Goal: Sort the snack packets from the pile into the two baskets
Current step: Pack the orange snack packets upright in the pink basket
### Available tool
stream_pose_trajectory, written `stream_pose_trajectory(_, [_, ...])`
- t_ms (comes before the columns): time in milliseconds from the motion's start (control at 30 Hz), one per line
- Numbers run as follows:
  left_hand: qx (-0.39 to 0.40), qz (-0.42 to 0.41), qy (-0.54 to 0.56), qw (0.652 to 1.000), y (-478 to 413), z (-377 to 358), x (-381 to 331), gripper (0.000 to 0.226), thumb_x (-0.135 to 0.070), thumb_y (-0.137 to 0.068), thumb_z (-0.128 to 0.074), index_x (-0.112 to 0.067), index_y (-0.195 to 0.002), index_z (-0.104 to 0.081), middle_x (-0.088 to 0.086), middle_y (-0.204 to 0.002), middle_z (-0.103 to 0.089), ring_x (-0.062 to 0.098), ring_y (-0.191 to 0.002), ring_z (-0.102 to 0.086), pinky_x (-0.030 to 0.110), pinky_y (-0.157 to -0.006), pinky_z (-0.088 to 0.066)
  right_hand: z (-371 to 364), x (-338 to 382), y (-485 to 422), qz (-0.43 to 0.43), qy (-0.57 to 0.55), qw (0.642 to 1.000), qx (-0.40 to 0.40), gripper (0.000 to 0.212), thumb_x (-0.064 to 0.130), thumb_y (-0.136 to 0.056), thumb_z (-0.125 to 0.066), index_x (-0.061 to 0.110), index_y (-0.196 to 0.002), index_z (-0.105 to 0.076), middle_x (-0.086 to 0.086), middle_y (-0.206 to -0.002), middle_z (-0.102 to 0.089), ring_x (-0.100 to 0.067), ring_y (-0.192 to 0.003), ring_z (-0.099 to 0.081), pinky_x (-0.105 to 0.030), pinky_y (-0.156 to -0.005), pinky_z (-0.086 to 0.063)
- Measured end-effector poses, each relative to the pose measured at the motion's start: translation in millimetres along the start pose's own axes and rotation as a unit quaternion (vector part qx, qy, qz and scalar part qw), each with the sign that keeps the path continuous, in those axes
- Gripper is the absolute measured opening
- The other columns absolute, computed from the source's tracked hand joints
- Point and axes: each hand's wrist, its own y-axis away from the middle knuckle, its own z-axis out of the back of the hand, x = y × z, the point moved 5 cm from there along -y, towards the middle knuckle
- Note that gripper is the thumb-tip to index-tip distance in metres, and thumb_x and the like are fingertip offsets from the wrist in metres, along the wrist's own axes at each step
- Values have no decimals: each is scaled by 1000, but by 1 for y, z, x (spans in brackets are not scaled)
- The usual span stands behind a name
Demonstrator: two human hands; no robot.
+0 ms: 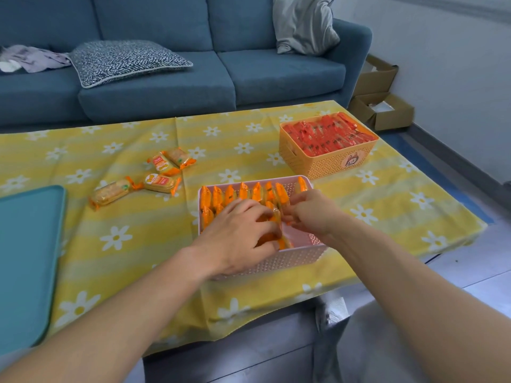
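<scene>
Snack packets (244, 191), glossy orange, upright in rows in pink basket (293, 260)

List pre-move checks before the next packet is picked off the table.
1. Left hand free: not ok, it grips orange packets in the pink basket.
2. Right hand free: not ok, it pinches one of those packets.
3. Room in pink basket: ok, bare floor at its near right.
4. Loose packets unobstructed: ok, four lie uncovered on the tablecloth.
5. Orange basket room: cannot tell, red packets fill it to the rim.
</scene>
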Motion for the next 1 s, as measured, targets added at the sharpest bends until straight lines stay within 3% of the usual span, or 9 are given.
stream_pose_trajectory(167, [-12,-6,29,999,0,1,-5,50,-61,-90,-34,-40,-126,-63,-9,-146,-49,14,-139,-32,39,-117,-25,13,-3,8,-12,-8,1000,25,20,-13,-85,-51,-5,-78,-68,-22,-75,-67,-27,-77,-64,-39,-75,-58])
stream_pose_trajectory(233, [-14,0,36,999,-1,1,-6,50,-62,-91,-35,-40,-128,-61,-9,-146,-48,13,-139,-32,38,-116,-26,16,1,17,-11,-17,999,32,21,-14,-91,-45,-9,-88,-66,-34,-97,-71,-28,-78,-66,-30,-68,-59])
stream_pose_trajectory(300, [-24,8,40,999,-2,3,-6,50,-60,-91,-36,-38,-127,-61,-9,-144,-50,13,-137,-34,37,-114,-28,18,5,24,-6,-15,999,37,24,-13,-92,-42,-7,-91,-65,-37,-102,-69,-28,-75,-64,-26,-58,-55])
stream_pose_trajectory(367, [-47,20,45,998,-2,8,-4,49,-57,-93,-36,-33,-124,-64,-10,-136,-54,13,-130,-40,38,-110,-33,18,7,27,8,18,999,31,26,-12,-89,-43,1,-87,-65,-30,-91,-74,-26,-69,-64,-29,-58,-54])
stream_pose_trajectory(467, [-102,53,50,992,3,20,8,46,-54,-92,-36,-28,-110,-69,-9,-120,-62,16,-116,-50,38,-100,-40,17,21,29,106,142,984,-23,28,-5,-80,-46,15,-79,-66,-5,-72,-76,-19,-66,-66,-36,-69,-56])
stream_pose_trajectory(600, [-173,137,57,974,23,44,45,35,-43,-89,-43,-25,-98,-72,-5,-104,-66,22,-106,-59,40,-91,-46,-17,63,42,235,183,952,-65,23,6,-85,-54,25,-83,-67,5,-83,-73,-13,-70,-62,-33,-68,-52])
stream_pose_trajectory(700, [-192,241,72,949,49,54,100,20,-28,-90,-53,-25,-97,-72,-2,-104,-67,22,-102,-59,38,-84,-47,-66,98,50,320,224,920,-19,22,11,-87,-55,22,-95,-72,3,-92,-74,-17,-78,-62,-31,-68,-46])
stream_pose_trajectory(833, [-149,382,66,909,95,44,184,28,-20,-85,-59,-24,-112,-64,1,-115,-64,27,-113,-58,42,-91,-49,-141,134,26,335,294,892,70,28,12,-87,-55,16,-108,-73,-4,-110,-72,-23,-100,-64,-31,-82,-50])
stream_pose_trajectory(1000, [9,442,30,896,118,20,249,75,-31,-87,-65,-24,-152,-29,5,-159,-33,32,-143,-34,44,-113,-37,-216,153,-47,270,430,851,133,48,12,-94,-51,12,-142,-51,-14,-140,-57,-34,-128,-54,-38,-102,-47])
